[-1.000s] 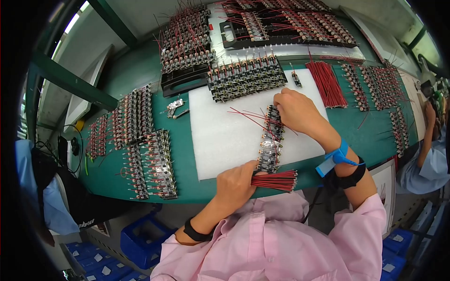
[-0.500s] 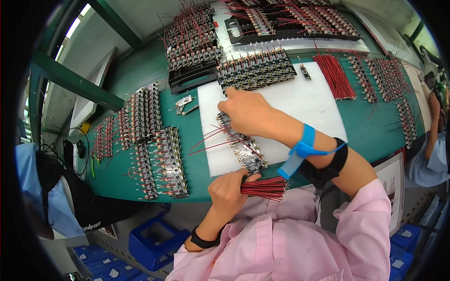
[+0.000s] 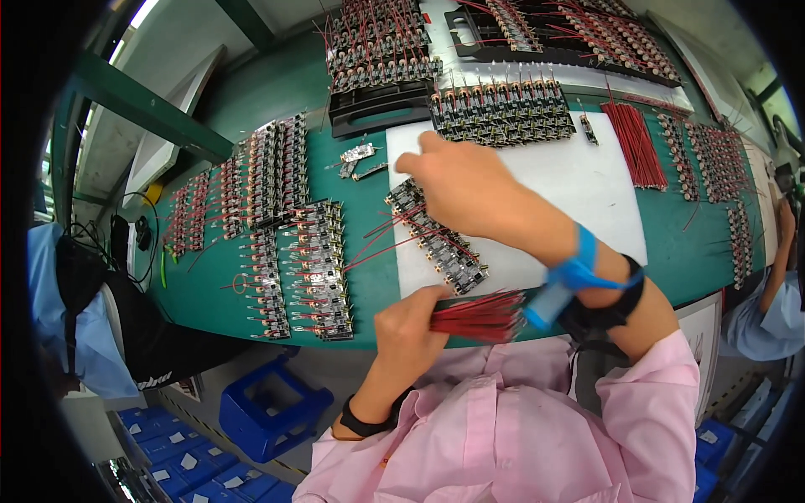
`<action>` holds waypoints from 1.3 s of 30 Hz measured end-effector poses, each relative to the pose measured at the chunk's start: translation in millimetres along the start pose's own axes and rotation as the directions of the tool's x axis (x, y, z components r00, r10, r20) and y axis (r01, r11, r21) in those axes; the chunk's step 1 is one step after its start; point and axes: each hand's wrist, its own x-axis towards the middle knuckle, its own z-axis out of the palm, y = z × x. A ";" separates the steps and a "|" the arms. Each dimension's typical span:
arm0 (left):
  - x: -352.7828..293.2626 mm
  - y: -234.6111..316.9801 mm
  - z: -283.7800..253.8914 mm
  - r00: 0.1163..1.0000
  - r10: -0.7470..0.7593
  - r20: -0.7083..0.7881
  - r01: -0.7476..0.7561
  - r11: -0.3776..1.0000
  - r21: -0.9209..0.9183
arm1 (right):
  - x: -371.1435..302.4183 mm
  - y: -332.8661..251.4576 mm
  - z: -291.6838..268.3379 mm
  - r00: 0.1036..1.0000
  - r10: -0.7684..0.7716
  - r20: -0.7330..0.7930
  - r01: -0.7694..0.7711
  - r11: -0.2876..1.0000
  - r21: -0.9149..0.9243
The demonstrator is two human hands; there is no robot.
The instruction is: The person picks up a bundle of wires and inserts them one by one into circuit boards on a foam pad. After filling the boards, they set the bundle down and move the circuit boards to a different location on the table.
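Observation:
My left hand [image 3: 409,329] is closed around a bundle of red wires [image 3: 480,317], whose ends fan out to the right at the table's near edge. My right hand [image 3: 470,186], wearing a blue wrist strap [image 3: 579,267], hangs over the upper end of a strip of small circuit boards [image 3: 446,250]. Its fingers are curled; anything between them is too small or hidden to make out. The strip lies slanted on a white foam sheet [image 3: 537,197], with a few red wires stretching left from it. Its lower end is close to my left hand, apart from it.
Rows of circuit boards [image 3: 503,109] stand at the sheet's far edge, beside a black tray [image 3: 377,113]. More board strips [image 3: 319,268] lie on the left. Loose red wires [image 3: 635,147] and further boards are to the right. A co-worker's arm [image 3: 780,243] shows at far right.
The whole view has shifted, so the table sits further right and higher. My left hand with the red wires has drawn back from the strip's lower end. My right hand stays over its upper end.

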 end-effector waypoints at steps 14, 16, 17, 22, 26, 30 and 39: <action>15.1 25.5 18.0 0.933 -0.249 0.261 0.297 0.119 -0.947 | -120.9 -28.1 -12.4 0.938 0.309 0.153 -0.323 0.632 0.704; 16.5 35.1 21.0 0.919 -0.270 0.287 0.321 0.094 -0.942 | -123.6 -26.7 -4.9 0.959 0.256 0.123 -0.261 0.623 0.737; 16.9 39.7 22.6 0.905 -0.294 0.308 0.341 0.067 -0.938 | -124.8 -25.5 -2.5 0.958 0.261 0.121 -0.262 0.620 0.739; 15.1 39.7 24.4 0.905 -0.197 0.377 0.404 0.117 -0.907 | -129.4 -18.7 5.5 0.986 0.166 0.003 -0.128 0.749 0.651; 12.9 37.5 26.8 0.918 -0.163 0.361 0.384 0.140 -0.913 | -134.3 -14.1 -0.8 0.992 0.125 0.011 -0.101 0.744 0.660; 13.0 47.3 23.3 0.872 -0.414 0.262 0.340 0.127 -0.932 | -141.1 -10.8 -8.0 0.971 0.196 0.138 -0.230 0.598 0.768; 8.0 44.8 16.3 0.787 -0.485 0.382 0.569 0.331 -0.753 | -145.8 -15.1 -12.6 0.867 0.323 0.379 -0.452 0.192 0.871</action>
